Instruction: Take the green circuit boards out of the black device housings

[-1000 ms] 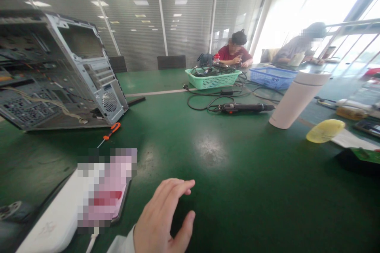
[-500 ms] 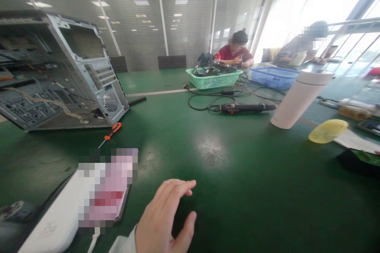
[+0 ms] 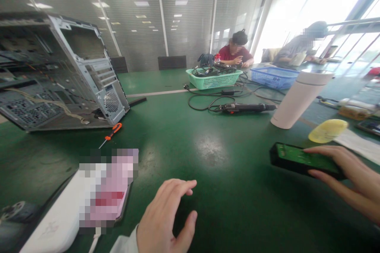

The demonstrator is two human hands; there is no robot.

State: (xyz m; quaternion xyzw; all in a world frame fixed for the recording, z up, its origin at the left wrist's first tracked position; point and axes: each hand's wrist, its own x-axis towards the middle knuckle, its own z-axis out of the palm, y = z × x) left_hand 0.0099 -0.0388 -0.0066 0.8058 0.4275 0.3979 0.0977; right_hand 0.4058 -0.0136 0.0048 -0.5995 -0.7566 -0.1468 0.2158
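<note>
My right hand (image 3: 346, 176) grips a black plastic casing with a green circuit board (image 3: 305, 158) set in its top, above the green table at the right. Its thumb lies along the near side and its fingers over the top. My left hand (image 3: 166, 213) rests low in the middle, thumb apart from the fingers, holding nothing. Left of it lie a phone (image 3: 118, 189) with a white cable (image 3: 95, 241) and a white power-bank-like device (image 3: 56, 213). A yellow oval object (image 3: 328, 131) sits just behind the casing.
An open computer case (image 3: 86, 71) stands at the left, an orange-handled screwdriver (image 3: 115, 129) before it. Behind are a corded electric screwdriver (image 3: 246, 108), a pink tumbler (image 3: 299, 99), a green basket (image 3: 215, 81) of cables and a blue basket (image 3: 273, 78). Two people sit at the far side.
My right hand has come into view from the right, holding the casing with the circuit board, which has moved left from the right edge. My left hand has stayed almost still.
</note>
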